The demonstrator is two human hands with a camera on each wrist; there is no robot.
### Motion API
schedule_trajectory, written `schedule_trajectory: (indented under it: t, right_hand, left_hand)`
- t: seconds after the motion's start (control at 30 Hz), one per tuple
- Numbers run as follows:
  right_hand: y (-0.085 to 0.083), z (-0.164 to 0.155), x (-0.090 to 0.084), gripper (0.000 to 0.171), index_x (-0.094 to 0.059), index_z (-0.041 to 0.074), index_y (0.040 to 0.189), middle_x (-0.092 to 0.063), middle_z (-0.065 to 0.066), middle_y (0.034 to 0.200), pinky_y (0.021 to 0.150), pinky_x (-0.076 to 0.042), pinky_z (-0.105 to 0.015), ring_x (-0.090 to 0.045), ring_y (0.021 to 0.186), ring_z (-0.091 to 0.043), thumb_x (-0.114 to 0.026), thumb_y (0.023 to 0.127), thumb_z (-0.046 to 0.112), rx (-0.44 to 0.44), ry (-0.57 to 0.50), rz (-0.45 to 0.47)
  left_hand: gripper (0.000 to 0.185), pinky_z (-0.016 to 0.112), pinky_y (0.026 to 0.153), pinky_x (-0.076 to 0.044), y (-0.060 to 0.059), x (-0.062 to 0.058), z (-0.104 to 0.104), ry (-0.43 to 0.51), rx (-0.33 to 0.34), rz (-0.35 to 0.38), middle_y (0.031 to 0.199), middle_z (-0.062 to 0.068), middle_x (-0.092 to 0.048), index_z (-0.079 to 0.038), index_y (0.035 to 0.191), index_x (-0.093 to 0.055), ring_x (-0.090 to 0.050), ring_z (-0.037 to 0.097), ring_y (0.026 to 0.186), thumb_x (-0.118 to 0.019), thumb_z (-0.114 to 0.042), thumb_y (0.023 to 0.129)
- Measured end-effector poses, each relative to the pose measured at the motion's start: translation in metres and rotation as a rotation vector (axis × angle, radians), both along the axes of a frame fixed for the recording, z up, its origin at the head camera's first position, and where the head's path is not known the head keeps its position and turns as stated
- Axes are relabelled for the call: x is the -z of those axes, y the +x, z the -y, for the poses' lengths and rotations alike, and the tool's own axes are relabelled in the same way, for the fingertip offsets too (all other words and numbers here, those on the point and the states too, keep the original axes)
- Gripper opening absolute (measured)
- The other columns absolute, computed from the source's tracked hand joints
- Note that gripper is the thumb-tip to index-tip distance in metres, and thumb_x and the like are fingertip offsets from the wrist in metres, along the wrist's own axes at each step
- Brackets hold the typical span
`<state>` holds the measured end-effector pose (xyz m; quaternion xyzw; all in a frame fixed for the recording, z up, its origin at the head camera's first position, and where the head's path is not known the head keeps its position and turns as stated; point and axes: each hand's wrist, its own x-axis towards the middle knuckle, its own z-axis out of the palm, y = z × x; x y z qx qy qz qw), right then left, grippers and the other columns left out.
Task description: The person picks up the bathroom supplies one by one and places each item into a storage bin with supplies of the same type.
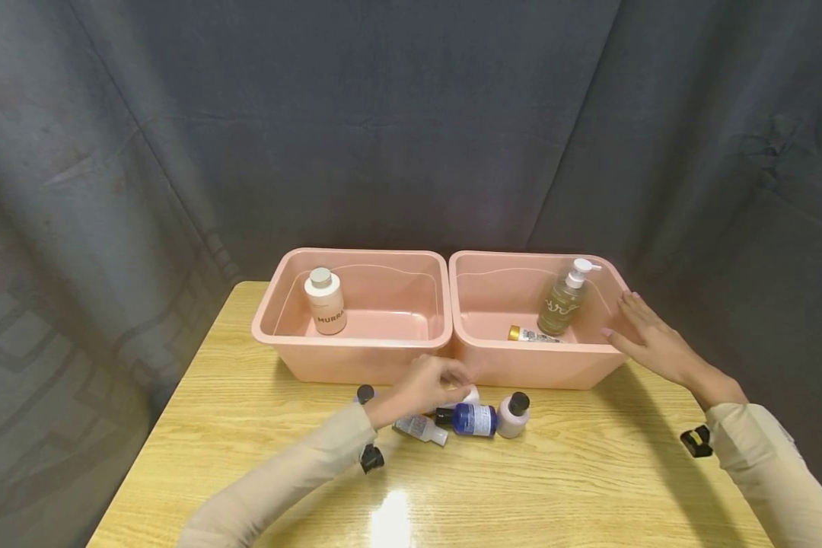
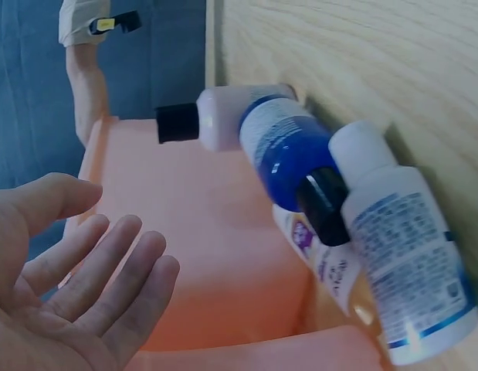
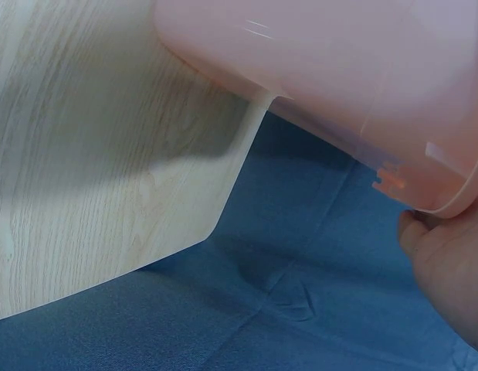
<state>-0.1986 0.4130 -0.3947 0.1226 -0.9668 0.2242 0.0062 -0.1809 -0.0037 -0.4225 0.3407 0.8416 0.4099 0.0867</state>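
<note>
My left hand (image 1: 428, 388) hovers over a cluster of bottles at the front of the bins, fingers loosely bent and empty. Below it lie a blue bottle (image 1: 475, 419) with a black cap and a clear labelled bottle (image 2: 412, 263) with a white cap. A pale pink bottle (image 1: 511, 420) with a black cap is beside the blue one. Partly hidden beneath them is a white and orange container (image 2: 331, 267). My right hand (image 1: 654, 342) rests on the right rim of the right pink bin (image 1: 520, 369), its fingers extended.
The left pink bin (image 1: 356, 361) holds a white bottle (image 1: 326, 303). Inside the right bin are a green pump bottle (image 1: 559, 306) and a small tube (image 1: 530, 335) with a gold cap. Another black cap (image 1: 365, 393) shows by the left forearm. A dark curtain (image 1: 411, 129) hangs behind the wooden table (image 1: 555, 495).
</note>
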Motion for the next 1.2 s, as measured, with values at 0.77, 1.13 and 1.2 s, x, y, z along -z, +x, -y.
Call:
schedule_trajectory:
  t: [0.77, 1.13, 1.2]
  right_hand:
    - [0.000, 0.001, -0.001, 0.082, -0.012, -0.004, 0.155, 0.002, -0.024, 0.162, 0.108, -0.005, -0.074, 0.010, 0.149, -0.033, -0.054, 0.101, 0.040, 0.001, 0.002, -0.005]
    - [0.001, 0.001, -0.001, 0.081, -0.012, -0.004, 0.155, 0.002, -0.023, 0.163, 0.108, -0.005, -0.074, 0.010, 0.149, -0.033, -0.054, 0.100, 0.039, 0.002, -0.003, -0.003]
    - [0.001, 0.001, -0.001, 0.081, -0.012, -0.003, 0.156, 0.003, -0.022, 0.163, 0.108, -0.005, -0.074, 0.010, 0.149, -0.033, -0.054, 0.101, 0.039, 0.003, -0.004, 0.000]
  left_hand:
    - [0.044, 0.033, 0.093, -0.049, 0.003, 0.050, -0.004, -0.143, -0.006, -0.143, 0.114, 0.002, -0.071, -0.007, 0.118, -0.071, -0.066, 0.015, 0.103, -0.083, -0.027, 0.081]
    - [0.050, 0.027, 0.096, -0.046, 0.004, 0.066, -0.011, -0.234, -0.018, -0.155, 0.119, 0.001, -0.068, -0.010, 0.119, -0.070, -0.060, 0.014, 0.108, -0.087, -0.031, 0.077]
    - [0.051, 0.027, 0.098, -0.045, 0.004, 0.068, -0.011, -0.249, -0.025, -0.164, 0.121, 0.002, -0.067, -0.010, 0.120, -0.070, -0.059, 0.015, 0.111, -0.087, -0.033, 0.077]
